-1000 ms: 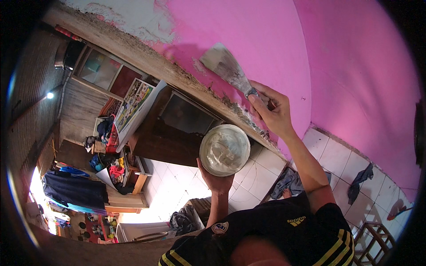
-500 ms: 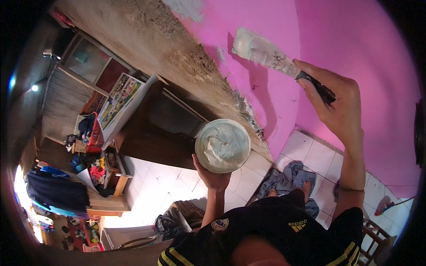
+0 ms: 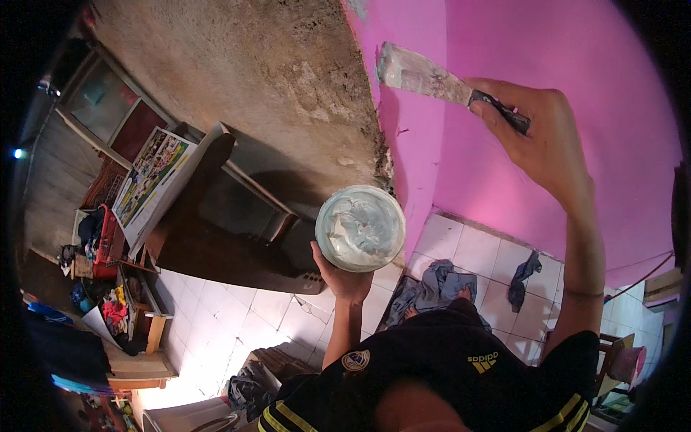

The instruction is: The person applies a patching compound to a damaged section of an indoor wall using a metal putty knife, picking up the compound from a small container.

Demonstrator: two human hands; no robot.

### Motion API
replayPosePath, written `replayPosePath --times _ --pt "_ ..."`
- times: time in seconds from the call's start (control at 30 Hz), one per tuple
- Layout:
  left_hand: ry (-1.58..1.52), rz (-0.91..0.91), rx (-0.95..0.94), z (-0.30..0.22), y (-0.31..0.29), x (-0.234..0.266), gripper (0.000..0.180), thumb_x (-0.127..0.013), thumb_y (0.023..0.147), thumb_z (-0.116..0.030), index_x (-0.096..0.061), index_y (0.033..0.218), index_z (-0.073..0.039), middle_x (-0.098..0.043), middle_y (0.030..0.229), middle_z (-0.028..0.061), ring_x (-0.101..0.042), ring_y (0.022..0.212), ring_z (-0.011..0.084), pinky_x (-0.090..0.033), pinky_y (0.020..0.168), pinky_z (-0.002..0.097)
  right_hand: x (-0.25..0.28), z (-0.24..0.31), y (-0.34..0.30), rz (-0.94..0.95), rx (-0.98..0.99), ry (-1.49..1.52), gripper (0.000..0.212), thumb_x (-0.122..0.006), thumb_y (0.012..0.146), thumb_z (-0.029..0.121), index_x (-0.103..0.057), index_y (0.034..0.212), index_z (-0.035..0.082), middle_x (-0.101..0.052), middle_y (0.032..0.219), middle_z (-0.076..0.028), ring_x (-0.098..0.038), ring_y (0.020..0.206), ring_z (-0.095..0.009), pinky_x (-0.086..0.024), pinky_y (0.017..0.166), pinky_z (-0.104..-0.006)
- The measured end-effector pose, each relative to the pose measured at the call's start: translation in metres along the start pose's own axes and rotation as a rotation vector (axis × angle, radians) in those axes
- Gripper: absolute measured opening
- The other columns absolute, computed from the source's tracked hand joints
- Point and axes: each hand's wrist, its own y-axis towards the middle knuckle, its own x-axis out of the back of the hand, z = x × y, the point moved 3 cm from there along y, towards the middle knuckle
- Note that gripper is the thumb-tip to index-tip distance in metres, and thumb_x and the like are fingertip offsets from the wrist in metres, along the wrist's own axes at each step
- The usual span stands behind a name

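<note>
My right hand [image 3: 536, 133] grips the dark handle of a putty knife [image 3: 425, 74]. Its wide blade is smeared with pale putty, and the tip is at the edge of the pink wall [image 3: 518, 43], beside the bare, rough wall; whether it touches I cannot tell. Lower and to the left, my left hand [image 3: 347, 282] holds up a round tub [image 3: 322, 230] from below and its near side, with the thumb along the outside. Whitish-grey putty [image 3: 360, 229] fills the tub, its surface stirred and uneven.
A dark wooden cabinet [image 3: 216, 255] stands left of the tub against the bare wall [image 3: 273, 86]. Grey cloth [image 3: 432, 288] lies on the white tiled floor [image 3: 461, 241] around my feet, another dark cloth [image 3: 524, 279] to its right. Cluttered furniture [image 3: 147, 324] fills the far left.
My view has swung, bringing more bare wall into sight. The putty knife has shifted toward the pink wall's edge, with less putty at its tip. The tub stays nearly in place.
</note>
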Motion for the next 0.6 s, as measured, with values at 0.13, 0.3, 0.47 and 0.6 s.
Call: replayPosePath --times 0.13,0.3,0.47,0.6 --pt "-0.039 0.044 0.03 0.002 0.001 0.004 0.073 -0.034 0.085 -0.066 -0.029 0.142 -0.02 -0.029 0.145 0.0062 -0.028 0.133 0.0296 -0.026 0.106 0.0518 0.008 0.022 0.005 -0.045 0.124 -0.181 0.023 -0.06 0.082 0.022 -0.068 0.1 0.009 -0.062 0.068 -0.015 -0.059 0.059 -0.032 -0.047 0.056 -0.0393" --pt "-0.062 0.019 0.048 0.003 -0.001 0.005 0.074 -0.033 0.085 -0.067 -0.03 0.142 -0.019 -0.031 0.144 0.0056 -0.031 0.131 0.0279 -0.027 0.106 0.0483 0.006 0.023 0.006 -0.035 0.119 -0.209 0.022 -0.059 0.083 0.022 -0.067 0.098 0.009 -0.063 0.071 -0.015 -0.06 0.065 -0.034 -0.048 0.059 -0.0416" --pt "-0.042 0.025 0.013 -0.001 -0.004 -0.002 0.073 -0.034 0.085 -0.065 -0.029 0.142 -0.02 -0.029 0.145 0.0065 -0.028 0.133 0.0288 -0.023 0.108 0.05 0.005 0.028 0.0 -0.045 0.041 -0.196 0.022 -0.058 0.082 0.02 -0.067 0.099 0.009 -0.062 0.072 -0.016 -0.06 0.065 -0.035 -0.048 0.059 -0.0424" --pt "-0.014 0.051 -0.021 -0.001 -0.005 -0.013 0.073 -0.033 0.086 -0.065 -0.028 0.142 -0.019 -0.027 0.145 0.0062 -0.028 0.133 0.0291 -0.022 0.108 0.0502 0.005 0.037 -0.007 -0.043 -0.019 -0.214 0.024 -0.057 0.081 0.017 -0.065 0.103 0.009 -0.062 0.072 -0.017 -0.061 0.064 -0.034 -0.048 0.059 -0.041"
